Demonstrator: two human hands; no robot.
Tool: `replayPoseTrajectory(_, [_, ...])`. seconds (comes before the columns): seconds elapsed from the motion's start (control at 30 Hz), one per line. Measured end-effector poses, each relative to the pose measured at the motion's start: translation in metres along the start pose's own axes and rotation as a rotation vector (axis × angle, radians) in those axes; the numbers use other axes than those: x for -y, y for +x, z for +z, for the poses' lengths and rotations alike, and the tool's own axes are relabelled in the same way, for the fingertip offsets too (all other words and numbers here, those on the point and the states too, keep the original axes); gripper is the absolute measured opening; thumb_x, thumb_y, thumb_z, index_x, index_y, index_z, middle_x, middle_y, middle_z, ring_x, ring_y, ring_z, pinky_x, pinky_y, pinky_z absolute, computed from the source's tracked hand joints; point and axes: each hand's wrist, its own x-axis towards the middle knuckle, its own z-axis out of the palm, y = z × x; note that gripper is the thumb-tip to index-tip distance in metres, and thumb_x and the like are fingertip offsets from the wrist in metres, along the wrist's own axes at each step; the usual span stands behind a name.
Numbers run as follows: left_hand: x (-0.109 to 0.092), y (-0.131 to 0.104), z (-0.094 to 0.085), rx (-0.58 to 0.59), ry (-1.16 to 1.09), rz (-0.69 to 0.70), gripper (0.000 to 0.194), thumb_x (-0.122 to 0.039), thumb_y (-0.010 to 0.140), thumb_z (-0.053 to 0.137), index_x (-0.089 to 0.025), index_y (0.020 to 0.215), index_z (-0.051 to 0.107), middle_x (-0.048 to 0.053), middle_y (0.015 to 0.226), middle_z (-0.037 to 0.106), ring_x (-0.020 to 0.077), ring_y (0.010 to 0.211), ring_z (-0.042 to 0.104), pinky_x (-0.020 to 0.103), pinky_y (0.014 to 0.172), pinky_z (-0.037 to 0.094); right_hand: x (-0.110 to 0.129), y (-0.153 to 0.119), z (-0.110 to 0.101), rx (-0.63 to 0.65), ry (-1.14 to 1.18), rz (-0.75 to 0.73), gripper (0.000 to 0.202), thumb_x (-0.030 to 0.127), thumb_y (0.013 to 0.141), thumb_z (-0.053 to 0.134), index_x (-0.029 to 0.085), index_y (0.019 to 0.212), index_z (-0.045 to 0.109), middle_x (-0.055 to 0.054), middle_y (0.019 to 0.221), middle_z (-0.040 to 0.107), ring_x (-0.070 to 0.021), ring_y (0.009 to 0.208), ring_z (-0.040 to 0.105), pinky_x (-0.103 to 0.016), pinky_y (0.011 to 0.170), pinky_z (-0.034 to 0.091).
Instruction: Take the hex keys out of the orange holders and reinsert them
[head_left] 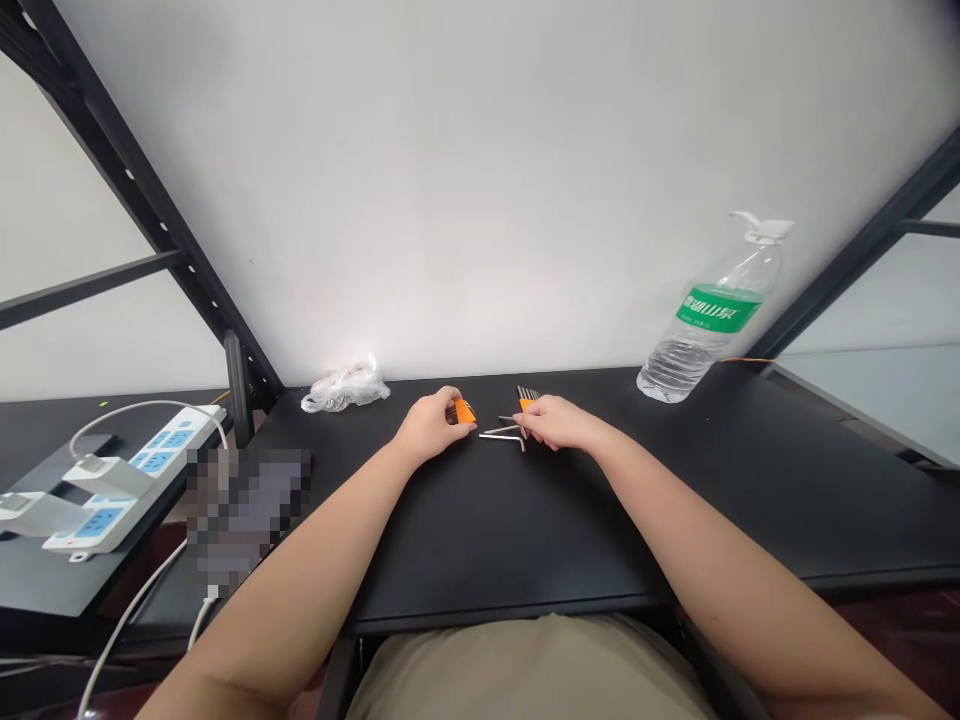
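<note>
Careful: left hand [427, 425] has a narrow grip on an orange holder [466, 412]; right hand [556, 420] looks pinched on a thin key [507, 418], exact contact hard to tell. Loose bent keys [501, 438] lie on the black table [480, 540] between the hands, crossing or nearly so, so a pull on one could drag or flick its neighbour. Second orange holder [526, 405], row of keys up, is right by the right fingers; a knuckle bump could shift it. Wall [480, 250] limits reach behind; bag [349, 388] back left, bottle [675, 350] back right. More room toward the front edge, though small parts could roll off there.
</note>
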Motion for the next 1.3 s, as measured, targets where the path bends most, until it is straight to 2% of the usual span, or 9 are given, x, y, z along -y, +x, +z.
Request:
replayPoseTrajectory(0.13, [0.002, 0.001, 0.002, 0.004, 0.004, 0.006, 0.045, -0.041, 0.073, 0.080, -0.025, 0.111, 0.062, 0.001, 0.093, 0.073, 0.0205, 0.084, 0.069, 0.032, 0.078, 0.056, 0.004, -0.004, -0.002, -0.056, -0.098, 0.002, 0.045, 0.056, 0.093, 0.057, 0.020, 0.068, 0.065, -0.002, 0.053, 0.062, -0.0155, 0.047, 0.058, -0.027, 0.052, 0.041])
replayPoseTrajectory(0.27, [0.003, 0.001, 0.003, 0.005, -0.008, 0.014, 0.044, -0.042, 0.074, 0.080, -0.026, 0.111, 0.061, 0.000, 0.092, 0.073, 0.0196, 0.083, 0.069, 0.031, 0.078, 0.055, 0.009, -0.007, -0.004, -0.029, -0.121, -0.026, 0.028, 0.044, 0.094, 0.056, 0.022, 0.083, 0.070, 0.000, 0.067, 0.069, -0.0136, 0.049, 0.060, -0.026, 0.053, 0.042])
replayPoseTrajectory(0.4, [0.002, 0.001, 0.003, 0.014, -0.010, 0.016, 0.044, -0.043, 0.075, 0.080, -0.026, 0.112, 0.061, 0.000, 0.092, 0.073, 0.0197, 0.082, 0.069, 0.031, 0.076, 0.055, 0.012, -0.007, -0.001, -0.040, -0.188, -0.049, 0.026, 0.047, 0.093, 0.058, 0.025, 0.095, 0.071, -0.001, 0.080, 0.071, -0.0138, 0.054, 0.060, -0.027, 0.054, 0.040])
replayPoseTrajectory(0.5, [0.001, 0.000, 0.002, 0.012, -0.001, 0.021, 0.045, -0.044, 0.075, 0.080, -0.026, 0.112, 0.061, 0.000, 0.092, 0.073, 0.0197, 0.082, 0.069, 0.032, 0.075, 0.055, 0.014, -0.007, 0.004, -0.036, -0.324, -0.137, 0.026, 0.051, 0.087, 0.066, 0.025, 0.094, 0.068, -0.002, 0.086, 0.071, -0.0166, 0.066, 0.061, -0.027, 0.058, 0.038])
replayPoseTrajectory(0.77, [-0.008, -0.003, 0.004, 0.012, -0.004, 0.128, 0.046, -0.036, 0.076, 0.080, -0.026, 0.118, 0.062, 0.003, 0.106, 0.072, 0.0216, 0.095, 0.070, 0.036, 0.088, 0.056, 0.015, -0.013, 0.010, 0.075, -0.491, -0.222, 0.007, 0.028, 0.083, 0.065, 0.024, 0.087, 0.061, -0.002, 0.089, 0.066, -0.0175, 0.070, 0.056, -0.029, 0.058, 0.035])
replayPoseTrajectory(0.93, [-0.025, -0.009, 0.005, 0.058, 0.015, 0.234, 0.044, -0.033, 0.079, 0.077, -0.026, 0.120, 0.062, 0.003, 0.108, 0.072, 0.0220, 0.098, 0.069, 0.036, 0.090, 0.056, 0.018, -0.016, 0.003, 0.016, -0.339, -0.330, 0.015, 0.035, 0.085, 0.068, 0.024, 0.095, 0.066, -0.004, 0.096, 0.066, -0.0196, 0.081, 0.060, -0.030, 0.067, 0.043])
replayPoseTrajectory(1.0, [-0.032, -0.012, 0.004, 0.082, 0.033, 0.280, 0.042, -0.033, 0.080, 0.076, -0.025, 0.120, 0.062, 0.003, 0.107, 0.072, 0.0218, 0.096, 0.069, 0.035, 0.088, 0.056, 0.021, -0.015, 0.007, -0.030, -0.160, -0.337, 0.028, 0.042, 0.088, 0.068, 0.025, 0.109, 0.065, -0.003, 0.094, 0.067, -0.0196, 0.080, 0.061, -0.031, 0.068, 0.046])
replayPoseTrajectory(1.1, [-0.041, -0.015, 0.002, 0.097, 0.039, 0.338, 0.036, -0.035, 0.083, 0.074, -0.024, 0.115, 0.063, 0.004, 0.108, 0.072, 0.0213, 0.094, 0.069, 0.034, 0.085, 0.055, 0.026, -0.014, 0.017, 0.035, 0.164, -0.314, 0.042, 0.049, 0.092, 0.064, 0.027, 0.127, 0.059, -0.003, 0.095, 0.069, -0.0175, 0.073, 0.064, -0.030, 0.063, 0.050])
replayPoseTrajectory(1.3, [-0.049, -0.016, -0.001, 0.074, 0.068, 0.376, 0.022, -0.031, 0.083, 0.073, -0.024, 0.101, 0.062, 0.000, 0.092, 0.070, 0.0178, 0.081, 0.066, 0.031, 0.077, 0.052, 0.028, -0.012, 0.029, 0.100, 0.294, -0.290, 0.038, 0.059, 0.096, 0.058, 0.021, 0.095, 0.065, 0.000, 0.066, 0.063, -0.0148, 0.060, 0.060, -0.026, 0.054, 0.047])
